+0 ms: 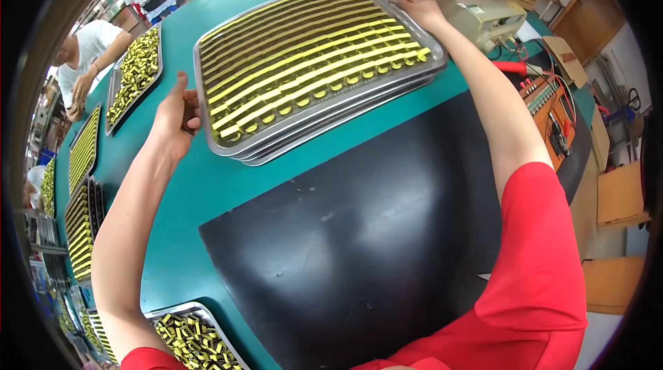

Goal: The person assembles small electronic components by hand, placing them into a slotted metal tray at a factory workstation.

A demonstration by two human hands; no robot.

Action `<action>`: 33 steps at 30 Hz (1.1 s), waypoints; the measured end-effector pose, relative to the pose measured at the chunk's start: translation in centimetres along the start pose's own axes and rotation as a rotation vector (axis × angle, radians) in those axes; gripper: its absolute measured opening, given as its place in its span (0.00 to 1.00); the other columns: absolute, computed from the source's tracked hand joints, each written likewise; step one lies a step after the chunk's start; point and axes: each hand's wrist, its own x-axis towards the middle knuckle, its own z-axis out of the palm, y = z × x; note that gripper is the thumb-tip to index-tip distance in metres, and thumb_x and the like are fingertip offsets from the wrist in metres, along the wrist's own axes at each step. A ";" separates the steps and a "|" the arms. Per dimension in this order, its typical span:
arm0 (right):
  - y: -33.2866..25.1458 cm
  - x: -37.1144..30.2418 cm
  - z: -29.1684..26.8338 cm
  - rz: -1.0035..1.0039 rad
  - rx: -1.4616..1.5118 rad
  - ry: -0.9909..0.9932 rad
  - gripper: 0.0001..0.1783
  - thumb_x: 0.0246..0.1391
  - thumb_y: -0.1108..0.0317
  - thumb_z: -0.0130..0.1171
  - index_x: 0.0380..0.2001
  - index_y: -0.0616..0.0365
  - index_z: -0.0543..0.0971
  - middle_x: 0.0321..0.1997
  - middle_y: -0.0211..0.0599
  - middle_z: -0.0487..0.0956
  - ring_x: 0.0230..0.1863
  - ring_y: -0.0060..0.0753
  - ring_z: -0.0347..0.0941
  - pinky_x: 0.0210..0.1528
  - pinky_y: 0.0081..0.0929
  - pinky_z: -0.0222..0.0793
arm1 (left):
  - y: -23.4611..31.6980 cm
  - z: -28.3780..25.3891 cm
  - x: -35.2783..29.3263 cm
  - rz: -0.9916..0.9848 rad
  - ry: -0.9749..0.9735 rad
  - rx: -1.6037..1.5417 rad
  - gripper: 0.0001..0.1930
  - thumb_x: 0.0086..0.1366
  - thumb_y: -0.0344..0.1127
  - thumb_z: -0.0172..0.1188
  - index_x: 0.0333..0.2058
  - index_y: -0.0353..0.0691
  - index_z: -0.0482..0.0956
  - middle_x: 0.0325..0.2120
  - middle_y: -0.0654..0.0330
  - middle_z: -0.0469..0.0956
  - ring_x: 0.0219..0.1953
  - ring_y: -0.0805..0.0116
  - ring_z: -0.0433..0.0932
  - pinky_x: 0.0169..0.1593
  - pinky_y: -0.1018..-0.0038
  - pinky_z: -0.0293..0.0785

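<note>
A metal tray (324, 105) sits on top of a stack of similar trays at the far middle of the table. It holds neat rows of small yellow-and-dark block-shaped parts (304, 45). My right hand (421, 10) is closed at the tray's far right corner, its fingertips partly hidden at the rim. By the left rim is my left hand (178, 111), thumb raised apart from loosely curled fingers. Whether those fingers touch the rim I cannot tell.
A black mat (359, 232) covers the near table. Loose parts fill a tray (207, 311) at the lower left; more trays (135, 70) line the left side, where a co-worker (93, 56) works. A beige instrument (476, 18) and wired board (549, 108) stand right.
</note>
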 end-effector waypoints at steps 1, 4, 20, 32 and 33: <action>0.0 0.2 0.1 0.010 0.003 0.000 0.26 0.52 0.44 0.52 0.32 0.58 0.82 0.32 0.46 0.80 0.36 0.43 0.77 0.40 0.35 0.71 | 0.1 0.0 0.2 -0.003 -0.012 -0.004 0.21 0.69 0.51 0.44 0.26 0.42 0.72 0.17 0.70 0.67 0.16 0.81 0.58 0.19 0.83 0.51; 2.6 1.6 -0.9 -0.011 -0.035 -0.009 0.23 0.54 0.49 0.51 0.33 0.59 0.81 0.31 0.44 0.81 0.34 0.37 0.77 0.40 0.32 0.71 | -0.1 1.8 0.1 0.017 -0.020 0.005 0.15 0.67 0.44 0.49 0.25 0.42 0.71 0.17 0.70 0.66 0.16 0.81 0.57 0.19 0.83 0.50; 1.8 -2.9 -1.7 -0.146 -0.283 0.133 0.11 0.54 0.67 0.46 0.36 0.62 0.73 0.40 0.48 0.76 0.49 0.52 0.70 0.49 0.44 0.66 | -2.2 0.2 -6.7 0.264 0.040 0.576 0.25 0.64 0.51 0.51 0.54 0.42 0.67 0.44 0.66 0.71 0.42 0.74 0.66 0.42 0.70 0.60; 0.4 -12.2 -6.4 -0.281 0.050 -0.116 0.16 0.46 0.72 0.57 0.41 0.53 0.79 0.43 0.40 0.76 0.52 0.44 0.63 0.57 0.36 0.61 | -8.5 -7.6 -34.6 0.195 0.207 0.466 0.15 0.61 0.35 0.53 0.48 0.42 0.71 0.36 0.66 0.72 0.25 0.83 0.64 0.22 0.87 0.51; 0.1 -12.3 -6.5 -0.261 0.040 -0.108 0.16 0.45 0.72 0.58 0.41 0.53 0.79 0.42 0.40 0.77 0.51 0.43 0.63 0.56 0.35 0.61 | -9.8 -8.7 -36.7 0.227 0.225 0.490 0.14 0.61 0.32 0.52 0.47 0.41 0.70 0.35 0.64 0.72 0.23 0.84 0.63 0.21 0.87 0.51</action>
